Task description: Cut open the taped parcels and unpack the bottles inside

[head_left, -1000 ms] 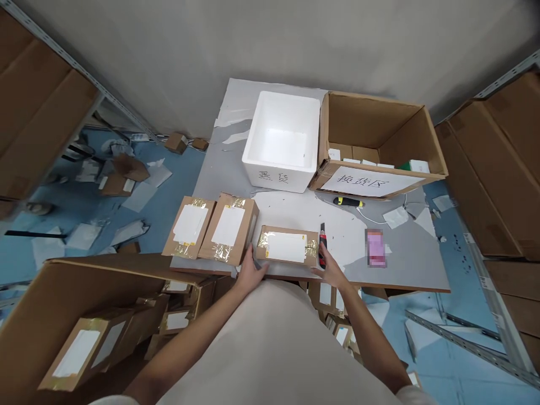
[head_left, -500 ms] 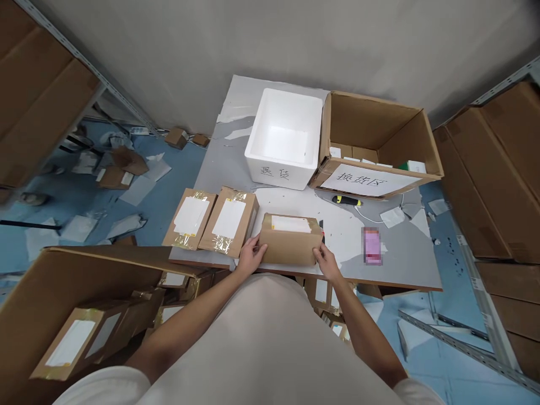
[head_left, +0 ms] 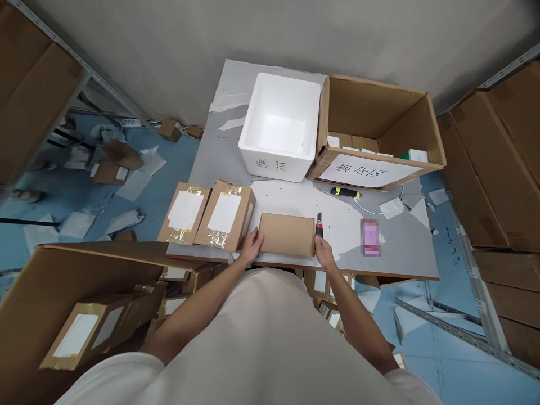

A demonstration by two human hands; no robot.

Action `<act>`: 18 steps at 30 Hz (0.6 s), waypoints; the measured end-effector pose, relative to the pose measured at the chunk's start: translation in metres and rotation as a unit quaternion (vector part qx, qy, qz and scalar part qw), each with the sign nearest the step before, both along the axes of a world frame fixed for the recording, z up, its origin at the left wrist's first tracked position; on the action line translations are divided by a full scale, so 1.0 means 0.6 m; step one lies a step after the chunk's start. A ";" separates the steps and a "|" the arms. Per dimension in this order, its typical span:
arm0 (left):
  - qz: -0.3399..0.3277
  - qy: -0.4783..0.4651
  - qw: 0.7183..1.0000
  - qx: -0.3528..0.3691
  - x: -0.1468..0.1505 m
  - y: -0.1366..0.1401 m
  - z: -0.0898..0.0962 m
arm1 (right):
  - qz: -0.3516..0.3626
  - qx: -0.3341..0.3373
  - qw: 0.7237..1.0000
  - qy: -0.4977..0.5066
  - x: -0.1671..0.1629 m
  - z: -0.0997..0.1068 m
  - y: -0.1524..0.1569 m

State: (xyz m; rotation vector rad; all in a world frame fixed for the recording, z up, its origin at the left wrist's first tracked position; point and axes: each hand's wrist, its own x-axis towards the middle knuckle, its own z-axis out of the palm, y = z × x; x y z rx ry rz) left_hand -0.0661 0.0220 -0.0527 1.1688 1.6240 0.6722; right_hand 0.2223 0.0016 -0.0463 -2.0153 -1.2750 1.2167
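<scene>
A plain brown cardboard box point(head_left: 287, 234) rests at the front of the table between my two hands, a bare side turned up. My left hand point(head_left: 252, 246) grips its left end, thumb toward me. At the other end my right hand point(head_left: 324, 252) is closed on the right edge. A red and black utility knife point(head_left: 319, 226) is just beyond my right fingers; whether they touch it I cannot tell. To the left of my left hand, two taped cartons with white labels, a nearer one point(head_left: 225, 216) and a farther one point(head_left: 185, 214), lie side by side.
Behind stand a white foam box point(head_left: 274, 163) and a large open carton point(head_left: 379, 107) holding small boxes. A black and yellow cutter point(head_left: 346, 192) and a blurred pink item point(head_left: 370, 237) lie on the right. A big carton point(head_left: 126, 253) of parcels is below left.
The box has been turned: its labelled face, visible before, is out of sight and a bare side faces up. More of the red and black knife shows beside it.
</scene>
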 end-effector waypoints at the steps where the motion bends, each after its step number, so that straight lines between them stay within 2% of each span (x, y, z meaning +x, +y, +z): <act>1: -0.011 -0.030 0.999 -0.002 -0.006 -0.011 -0.001 | 0.002 0.010 1.000 0.021 0.004 -0.003 -0.010; 3: -0.057 -0.074 0.996 0.010 -0.017 -0.030 -0.003 | 0.022 0.029 0.997 0.061 0.008 -0.009 -0.029; 5: -0.096 -0.078 0.992 0.027 -0.024 -0.042 -0.009 | 0.063 0.032 0.993 0.091 0.006 -0.013 -0.045; 8: -0.098 -0.069 0.992 0.028 -0.027 -0.044 -0.020 | 0.090 0.022 0.991 0.092 -0.006 -0.014 -0.055; 11: -0.103 -0.073 0.991 0.039 -0.024 -0.041 -0.023 | 0.071 0.025 0.992 0.101 -0.016 -0.005 -0.055; 15: -0.093 -0.071 0.991 0.060 -0.019 -0.033 0.007 | 0.078 0.039 0.989 0.120 -0.004 0.023 -0.047; 18: -0.068 -0.026 0.995 0.070 -0.008 -0.015 0.039 | 0.083 0.042 0.995 0.046 0.011 0.048 -0.027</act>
